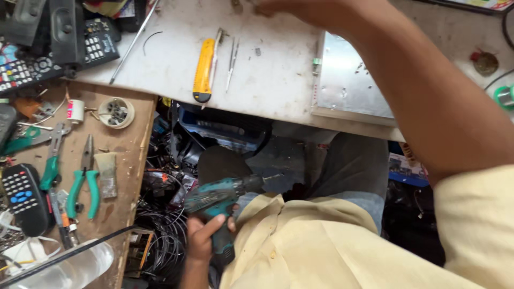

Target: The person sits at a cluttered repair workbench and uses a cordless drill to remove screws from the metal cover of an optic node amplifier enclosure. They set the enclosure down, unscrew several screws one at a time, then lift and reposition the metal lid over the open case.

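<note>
My left hand (205,235) grips the handle of a teal cordless drill (222,195) low beside my lap, its bit pointing right. My right arm stretches up across the white table (267,85), and my right hand (292,8) lies at the top edge of the view, partly cut off; its fingers rest near the table's far side and I cannot see whether it holds anything. A flat silver metal panel (348,80) lies on the table under my right forearm. A yellow utility knife (203,69) and tweezers (232,61) lie left of the panel.
A wooden bench (123,160) at left carries green-handled pliers (83,184), a dark remote control (21,198), a roll of tape (116,112) and other small tools. More remotes (53,43) sit at top left. Tangled black cables (160,235) fill the gap below.
</note>
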